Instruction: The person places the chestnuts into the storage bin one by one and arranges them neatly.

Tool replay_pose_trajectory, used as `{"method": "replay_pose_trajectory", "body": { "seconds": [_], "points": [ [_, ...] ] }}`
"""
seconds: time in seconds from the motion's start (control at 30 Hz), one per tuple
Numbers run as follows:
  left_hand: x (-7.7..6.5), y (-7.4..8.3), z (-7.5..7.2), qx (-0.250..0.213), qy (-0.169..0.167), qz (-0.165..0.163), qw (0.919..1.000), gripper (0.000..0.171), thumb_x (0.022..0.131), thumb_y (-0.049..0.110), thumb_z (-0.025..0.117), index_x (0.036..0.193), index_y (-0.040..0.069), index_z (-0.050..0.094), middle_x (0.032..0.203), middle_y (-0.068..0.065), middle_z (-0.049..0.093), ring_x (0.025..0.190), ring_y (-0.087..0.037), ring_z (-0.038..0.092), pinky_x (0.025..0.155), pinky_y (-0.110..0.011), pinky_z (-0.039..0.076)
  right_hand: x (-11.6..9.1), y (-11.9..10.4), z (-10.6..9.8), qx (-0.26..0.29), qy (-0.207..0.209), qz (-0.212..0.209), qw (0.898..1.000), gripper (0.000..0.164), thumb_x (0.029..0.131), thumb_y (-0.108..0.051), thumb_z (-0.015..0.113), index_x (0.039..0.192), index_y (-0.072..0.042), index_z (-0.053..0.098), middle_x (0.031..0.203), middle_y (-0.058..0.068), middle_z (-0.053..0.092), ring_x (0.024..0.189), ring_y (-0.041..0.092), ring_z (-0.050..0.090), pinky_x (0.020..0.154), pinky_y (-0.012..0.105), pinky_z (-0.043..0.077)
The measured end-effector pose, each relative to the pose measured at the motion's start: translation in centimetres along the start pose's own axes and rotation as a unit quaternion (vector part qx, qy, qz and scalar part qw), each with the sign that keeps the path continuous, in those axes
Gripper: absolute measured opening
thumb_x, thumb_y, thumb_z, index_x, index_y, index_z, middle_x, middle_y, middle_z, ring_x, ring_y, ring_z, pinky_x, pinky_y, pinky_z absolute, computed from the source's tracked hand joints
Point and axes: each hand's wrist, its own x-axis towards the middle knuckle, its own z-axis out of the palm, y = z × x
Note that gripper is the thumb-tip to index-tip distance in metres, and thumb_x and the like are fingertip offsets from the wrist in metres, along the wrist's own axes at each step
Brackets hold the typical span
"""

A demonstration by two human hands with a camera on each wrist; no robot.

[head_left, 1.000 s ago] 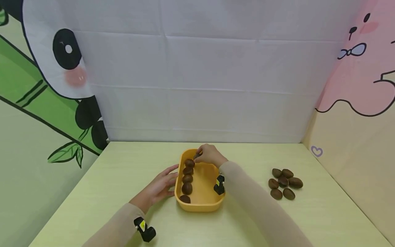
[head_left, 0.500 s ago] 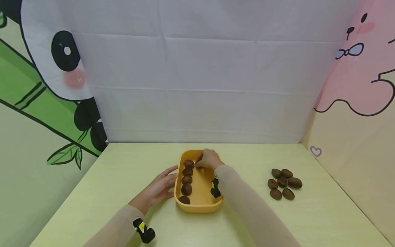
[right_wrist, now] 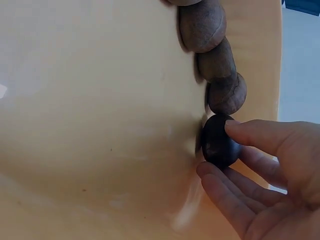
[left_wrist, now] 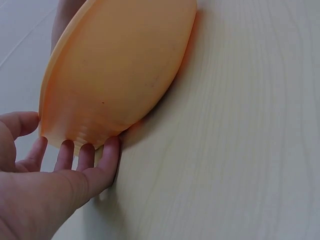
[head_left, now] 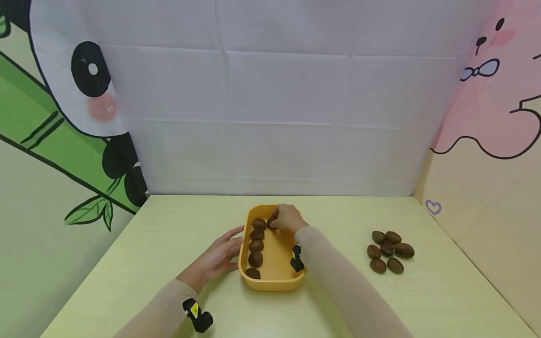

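A yellow rectangular plastic box (head_left: 276, 284) holds a column of brown oval nuts (head_left: 256, 245) along its left wall. Inside its far end, my right hand (head_left: 289, 218) pinches another nut (head_left: 272, 222) between thumb and fingers. The right wrist view shows this dark, glossy nut (right_wrist: 220, 141) close against the end of the row, the thumb on one side and fingertips on the other. My left hand (head_left: 220, 256) rests against the outside of the box's left wall. In the left wrist view its fingertips (left_wrist: 111, 147) touch the wall, with the thumb by the rim.
On the right of the pale wooden table (head_left: 338, 291) lies a loose cluster of several more nuts (head_left: 387, 249). A white cloth (head_left: 279, 117) hangs behind the table, between cartoon-printed side panels. Each sleeve wears a small black wrist camera (head_left: 197, 315).
My right hand has lowered into the box and come slightly nearer, bringing its nut down beside the farthest one in the column. The left hand stays at the wall.
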Motion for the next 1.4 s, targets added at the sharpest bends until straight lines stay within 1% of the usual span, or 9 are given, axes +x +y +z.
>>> {"method": "replay_pose_trajectory", "body": {
  "seconds": [0.13, 0.33, 0.47, 0.57, 0.73, 0.9, 1.03, 1.23, 1.4],
  "points": [
    [-0.1, 0.0, 0.0, -0.001, 0.003, -0.001, 1.0, 0.058, 0.105, 0.027, 0.052, 0.157, 0.018, 0.029, 0.149, -0.021, 0.046, 0.133, -0.035, 0.047, 0.089, -0.051, 0.05, -0.3, -0.2, -0.4, 0.005, -0.004, -0.009, 1.0, 0.031, 0.091, -0.015, 0.076, 0.118, -0.003, 0.068, 0.115, 0.011, 0.067, 0.101, 0.026, 0.062, 0.087, 0.038, 0.051],
    [-0.1, 0.1, 0.1, 0.001, 0.008, -0.001, 1.0, 0.057, 0.106, 0.026, 0.051, 0.157, 0.018, 0.029, 0.149, -0.022, 0.046, 0.133, -0.034, 0.048, 0.09, -0.052, 0.05, -0.4, -0.7, -1.4, -0.006, -0.012, -0.028, 1.0, 0.033, 0.092, -0.018, 0.075, 0.12, -0.004, 0.067, 0.12, 0.012, 0.066, 0.107, 0.028, 0.061, 0.092, 0.04, 0.049],
    [-0.1, 0.1, 0.1, 0.003, 0.005, -0.002, 1.0, 0.057, 0.106, 0.026, 0.051, 0.157, 0.018, 0.028, 0.149, -0.022, 0.046, 0.133, -0.034, 0.048, 0.09, -0.052, 0.05, -0.5, -1.0, -2.2, -0.016, -0.018, -0.037, 0.999, 0.033, 0.092, -0.02, 0.076, 0.12, -0.005, 0.067, 0.117, 0.011, 0.066, 0.1, 0.025, 0.061, 0.088, 0.038, 0.05],
    [-0.1, 0.1, 0.1, 0.001, 0.006, -0.002, 1.0, 0.057, 0.105, 0.026, 0.052, 0.157, 0.019, 0.029, 0.149, -0.022, 0.046, 0.133, -0.035, 0.047, 0.09, -0.052, 0.05, -0.8, -1.1, -2.9, -0.007, -0.017, -0.053, 0.998, 0.034, 0.091, -0.018, 0.076, 0.12, -0.003, 0.068, 0.114, 0.011, 0.067, 0.095, 0.024, 0.061, 0.085, 0.037, 0.051],
    [-0.2, 0.1, 0.1, -0.003, 0.003, 0.0, 1.0, 0.058, 0.105, 0.028, 0.052, 0.157, 0.018, 0.029, 0.15, -0.021, 0.045, 0.135, -0.036, 0.045, 0.091, -0.052, 0.05, -1.6, -0.5, -4.3, 0.005, -0.018, -0.08, 0.997, 0.034, 0.091, -0.018, 0.076, 0.12, -0.002, 0.068, 0.113, 0.012, 0.067, 0.1, 0.025, 0.063, 0.084, 0.037, 0.053],
    [-0.2, 0.1, 0.2, -0.004, 0.005, 0.0, 1.0, 0.057, 0.105, 0.026, 0.052, 0.157, 0.018, 0.03, 0.149, -0.022, 0.046, 0.135, -0.035, 0.045, 0.09, -0.052, 0.05, -2.6, 0.5, -5.8, -0.005, -0.021, -0.093, 0.995, 0.034, 0.092, -0.02, 0.075, 0.121, -0.004, 0.068, 0.112, 0.012, 0.068, 0.105, 0.026, 0.063, 0.085, 0.038, 0.053],
    [-0.2, 0.0, 0.1, 0.001, 0.005, 0.003, 1.0, 0.058, 0.105, 0.027, 0.053, 0.157, 0.017, 0.029, 0.148, -0.022, 0.047, 0.133, -0.035, 0.047, 0.09, -0.051, 0.05, -3.8, 1.6, -7.4, -0.011, -0.022, -0.106, 0.994, 0.034, 0.093, -0.02, 0.074, 0.122, -0.003, 0.067, 0.115, 0.016, 0.068, 0.106, 0.028, 0.063, 0.087, 0.041, 0.053],
    [-0.2, 0.1, 0.2, -0.002, -0.001, 0.0, 1.0, 0.058, 0.105, 0.027, 0.052, 0.158, 0.018, 0.028, 0.148, -0.022, 0.047, 0.131, -0.033, 0.049, 0.091, -0.051, 0.05, -5.4, 4.5, -9.6, -0.019, -0.008, -0.126, 0.992, 0.03, 0.092, -0.018, 0.074, 0.117, -0.003, 0.068, 0.112, 0.015, 0.069, 0.102, 0.028, 0.065, 0.085, 0.041, 0.054],
    [-0.3, 0.3, 0.1, -0.002, -0.009, -0.001, 1.0, 0.06, 0.106, 0.027, 0.05, 0.158, 0.017, 0.024, 0.15, -0.023, 0.045, 0.132, -0.035, 0.048, 0.091, -0.05, 0.05, -7.2, 7.2, -11.4, -0.016, 0.0, -0.109, 0.994, 0.028, 0.091, -0.018, 0.074, 0.115, -0.004, 0.068, 0.107, 0.013, 0.07, 0.099, 0.027, 0.066, 0.083, 0.041, 0.054]
  ]
}}
